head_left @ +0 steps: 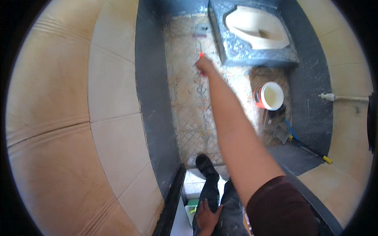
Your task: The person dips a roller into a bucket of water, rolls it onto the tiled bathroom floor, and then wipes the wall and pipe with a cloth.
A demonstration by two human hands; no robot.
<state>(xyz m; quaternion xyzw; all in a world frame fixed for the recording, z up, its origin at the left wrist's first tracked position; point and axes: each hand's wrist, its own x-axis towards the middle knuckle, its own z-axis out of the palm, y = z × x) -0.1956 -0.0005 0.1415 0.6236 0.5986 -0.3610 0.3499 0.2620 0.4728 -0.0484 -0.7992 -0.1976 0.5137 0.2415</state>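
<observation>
My right hand [205, 66] reaches far out over the patterned tile floor [189, 114], its fingers closed round a red-orange tool [202, 54]. Bits of that tool show on both sides of the fist; its working end is too small and blurred to tell. It is down at floor level, close to a long joint line in the tiles. Lower in the view, my left hand [207, 217] lies with fingers spread on my dark trouser leg and holds nothing.
A squat toilet [258, 28] is set in a raised dark block at the far right. Before it stands a white bucket [272, 96] with pale liquid. A tool with a black, yellow-ended handle [311, 151] leans by the right wall. A drain [202, 28] lies at the far end.
</observation>
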